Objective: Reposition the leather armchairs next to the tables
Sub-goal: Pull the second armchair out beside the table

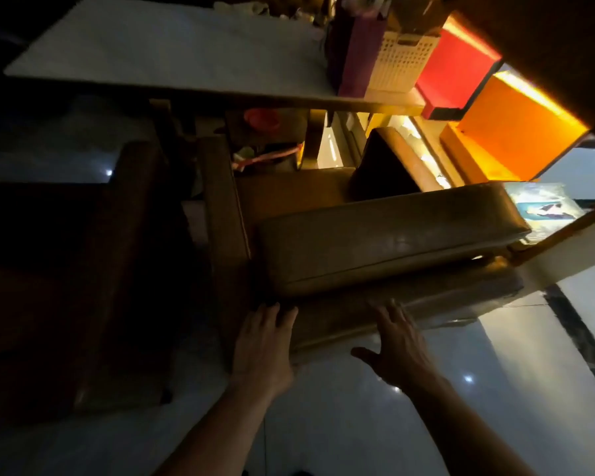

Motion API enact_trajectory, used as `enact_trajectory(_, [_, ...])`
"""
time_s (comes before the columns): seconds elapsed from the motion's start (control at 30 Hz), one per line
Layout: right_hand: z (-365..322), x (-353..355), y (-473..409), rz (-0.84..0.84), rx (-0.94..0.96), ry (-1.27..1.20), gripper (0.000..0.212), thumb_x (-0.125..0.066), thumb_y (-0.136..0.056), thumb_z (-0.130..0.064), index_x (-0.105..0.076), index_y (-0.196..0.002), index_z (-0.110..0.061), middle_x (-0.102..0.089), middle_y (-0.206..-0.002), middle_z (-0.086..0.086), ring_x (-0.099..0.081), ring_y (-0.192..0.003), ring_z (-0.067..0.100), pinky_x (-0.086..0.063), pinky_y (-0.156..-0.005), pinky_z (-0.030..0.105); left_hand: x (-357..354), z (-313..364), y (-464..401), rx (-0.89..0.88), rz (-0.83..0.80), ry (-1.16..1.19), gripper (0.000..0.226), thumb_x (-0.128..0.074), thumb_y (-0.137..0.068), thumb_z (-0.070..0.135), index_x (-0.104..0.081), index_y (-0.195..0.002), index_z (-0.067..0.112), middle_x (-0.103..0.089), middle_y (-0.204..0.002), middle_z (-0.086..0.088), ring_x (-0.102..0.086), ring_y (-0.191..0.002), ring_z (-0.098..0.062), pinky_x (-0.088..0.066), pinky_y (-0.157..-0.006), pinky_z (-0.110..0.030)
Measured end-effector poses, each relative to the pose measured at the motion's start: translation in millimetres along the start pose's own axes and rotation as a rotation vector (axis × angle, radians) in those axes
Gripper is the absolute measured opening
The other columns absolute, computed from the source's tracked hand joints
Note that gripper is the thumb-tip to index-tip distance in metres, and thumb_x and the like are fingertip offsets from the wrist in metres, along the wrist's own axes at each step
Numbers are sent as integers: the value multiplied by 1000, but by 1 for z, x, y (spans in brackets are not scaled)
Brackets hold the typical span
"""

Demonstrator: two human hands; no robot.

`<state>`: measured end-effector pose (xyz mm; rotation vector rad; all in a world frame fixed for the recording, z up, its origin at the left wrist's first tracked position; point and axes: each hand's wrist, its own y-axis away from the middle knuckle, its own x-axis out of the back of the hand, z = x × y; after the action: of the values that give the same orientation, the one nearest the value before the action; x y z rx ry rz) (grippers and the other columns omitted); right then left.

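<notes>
A tan leather armchair [385, 249] stands in front of me, its seat facing a white-topped table [158, 53]. Both of my hands are at the top of its backrest. My left hand [263, 341] lies flat with straight fingers on the backrest's left corner. My right hand [397, 348] has spread fingers touching the backrest's near edge, thumb out to the left. A second, darker armchair [83, 269] stands to the left in deep shadow, and its details are hard to make out.
On the table's right end stand a purple bag [352, 53] and a white perforated basket [401, 61]. Red [455, 70] and orange [516, 128] lit panels line the wall on the right. Clutter with a red lid [261, 119] sits under the table. Glossy floor [340, 424] spreads below my arms.
</notes>
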<state>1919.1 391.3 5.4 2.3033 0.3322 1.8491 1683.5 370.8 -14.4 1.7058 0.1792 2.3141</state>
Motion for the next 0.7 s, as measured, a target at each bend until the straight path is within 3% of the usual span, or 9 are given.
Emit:
enact_trajectory(0.17, [21, -28, -43, -21, 118, 78, 111, -72, -70, -63, -2, -151, -34, -7, -161, 13, 0, -147, 34, -17, -118, 52, -34, 7, -20, 127, 54, 10, 113, -74, -66, 70, -8, -152, 36, -20, -154, -4, -27, -138, -31, -28, -115, -46])
enact_trajectory(0.23, [21, -28, -48, 33, 135, 130, 116, -76, -65, -63, -5, -151, -32, -13, -158, 16, -5, -145, 37, -18, -117, 54, -38, 12, -21, 147, 79, -20, 119, -73, -64, 73, -4, -152, 34, -17, -154, -9, -23, -140, -35, -26, -117, -48])
enact_trajectory(0.33, [27, -29, -56, 27, 166, 191, 123, -78, -61, -64, -3, -152, -29, -8, -158, 18, 4, -146, 38, -7, -118, 57, -46, 28, -27, 202, 98, -103, 125, -71, -61, 77, -3, -153, 26, -15, -152, -18, -21, -140, -39, -17, -120, -50])
enact_trajectory(0.43, [34, -29, -64, 4, 195, 205, 125, -81, -59, -61, -4, -152, -28, -8, -158, 20, 3, -146, 38, -6, -118, 58, -47, 43, -34, 247, 107, -150, 124, -73, -60, 76, -9, -151, 22, -20, -148, -20, -26, -137, -39, -15, -120, -51])
enact_trajectory(0.6, [48, -31, -67, 13, 252, 183, 129, -84, -63, -51, 8, -151, -36, 0, -161, 15, 16, -146, 33, -3, -119, 56, -52, 39, -38, 241, 130, -175, 123, -80, -56, 70, -17, -150, 20, -28, -144, -15, -33, -130, -35, -27, -115, -47])
enact_trajectory(0.7, [53, -37, -67, 33, 269, 191, 129, -86, -64, -42, 8, -152, -34, -2, -161, 15, 14, -146, 33, -5, -118, 56, -59, 36, -38, 255, 137, -153, 125, -85, -51, 66, -23, -149, 20, -30, -142, -14, -34, -131, -37, -31, -114, -48])
